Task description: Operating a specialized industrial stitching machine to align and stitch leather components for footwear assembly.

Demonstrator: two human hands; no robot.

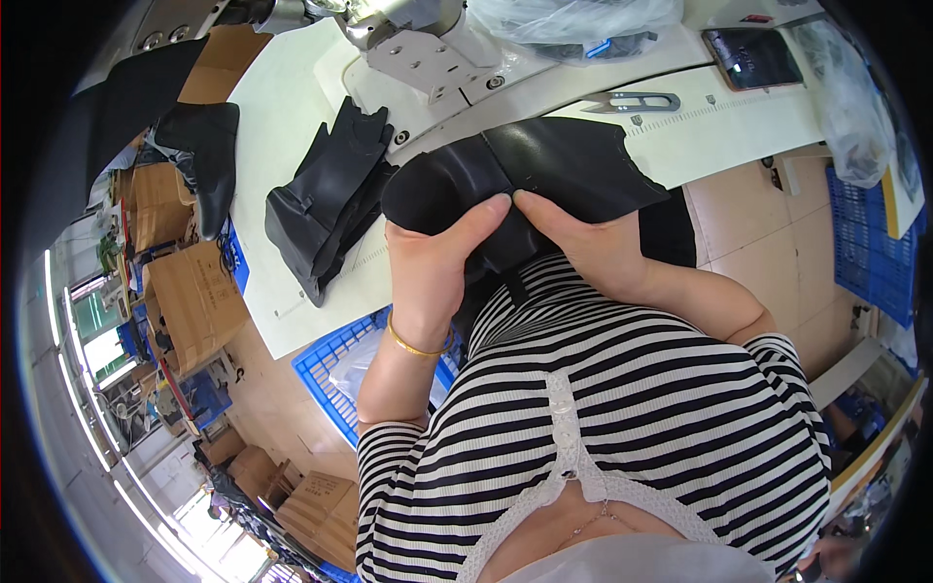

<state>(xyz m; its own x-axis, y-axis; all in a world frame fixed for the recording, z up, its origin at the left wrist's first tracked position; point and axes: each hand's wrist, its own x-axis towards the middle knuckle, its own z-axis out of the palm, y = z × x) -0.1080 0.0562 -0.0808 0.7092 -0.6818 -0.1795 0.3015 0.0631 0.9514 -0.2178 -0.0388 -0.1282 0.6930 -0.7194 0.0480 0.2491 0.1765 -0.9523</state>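
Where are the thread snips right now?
In the head view, the thread snips lie on the white tabletop toward the upper right, between the held black piece and the dark phone.

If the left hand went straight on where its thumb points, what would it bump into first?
Probably the bare right hand, at its thumb tip, just ahead across the smooth, black, leathery piece both hands hold. Depth is unclear, so the bare left hand might slip just past it.
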